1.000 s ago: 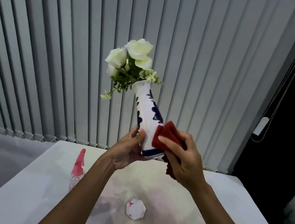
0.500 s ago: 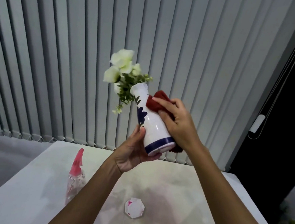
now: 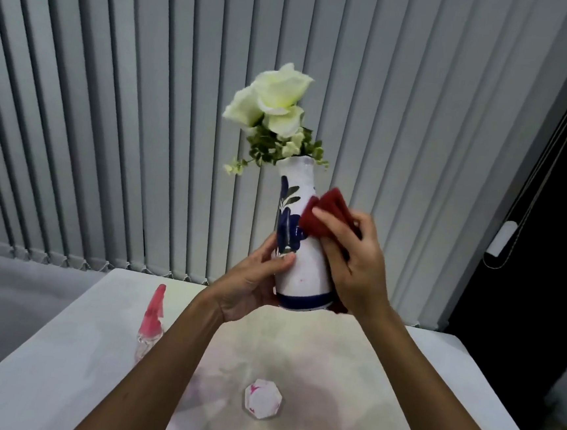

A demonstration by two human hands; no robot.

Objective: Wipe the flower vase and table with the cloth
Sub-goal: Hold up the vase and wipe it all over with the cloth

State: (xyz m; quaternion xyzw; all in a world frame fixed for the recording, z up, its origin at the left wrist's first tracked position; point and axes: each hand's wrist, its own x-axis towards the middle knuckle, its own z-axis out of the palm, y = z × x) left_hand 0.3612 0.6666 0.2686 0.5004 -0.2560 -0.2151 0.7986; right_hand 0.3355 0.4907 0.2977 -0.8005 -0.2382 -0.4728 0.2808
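Observation:
A white flower vase (image 3: pixel 301 271) with blue leaf patterns and a blue band at its base is held up in the air above the white table (image 3: pixel 381 377), nearly upright. White flowers (image 3: pixel 275 101) and green sprigs stick out of its neck. My left hand (image 3: pixel 252 284) grips the vase's lower left side. My right hand (image 3: pixel 353 258) presses a folded dark red cloth (image 3: pixel 326 215) against the vase's right side, around mid-height. The cloth's lower end hangs behind the vase's base.
A clear spray bottle with a pink nozzle (image 3: pixel 151 320) stands on the table's left part. A small white octagonal object (image 3: pixel 262 403) with pink marks lies near the table's middle. Grey vertical blinds (image 3: pixel 112 114) hang behind the table, with a cord weight (image 3: pixel 501 239) at right.
The vase has gone from tilted to nearly upright and turned in my left hand. My right hand slid the cloth up to the neck, then back down to mid-body.

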